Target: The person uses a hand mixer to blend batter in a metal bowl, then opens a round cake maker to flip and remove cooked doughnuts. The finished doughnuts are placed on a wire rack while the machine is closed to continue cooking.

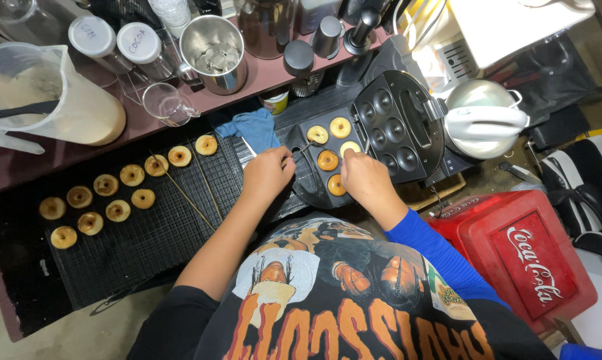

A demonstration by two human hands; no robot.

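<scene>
Left fingers (282, 162) pinched on thin skewer (302, 148) — right fingers (351, 159) curled, perhaps touching mini donut (349, 148)

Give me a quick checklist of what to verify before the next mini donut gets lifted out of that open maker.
1. Donut maker lid fully open: ok.
2. Donuts in the maker look browned: ok; undersides cannot tell.
3. Left hand grips a thin skewer whose tip reaches the moulds: ok.
4. Right hand holds a tool: cannot tell, its fingers are hidden.
5. Free room on the black cooling rack beside the cooling donuts: ok.
6. Batter jug stands away from both hands: ok.
</scene>
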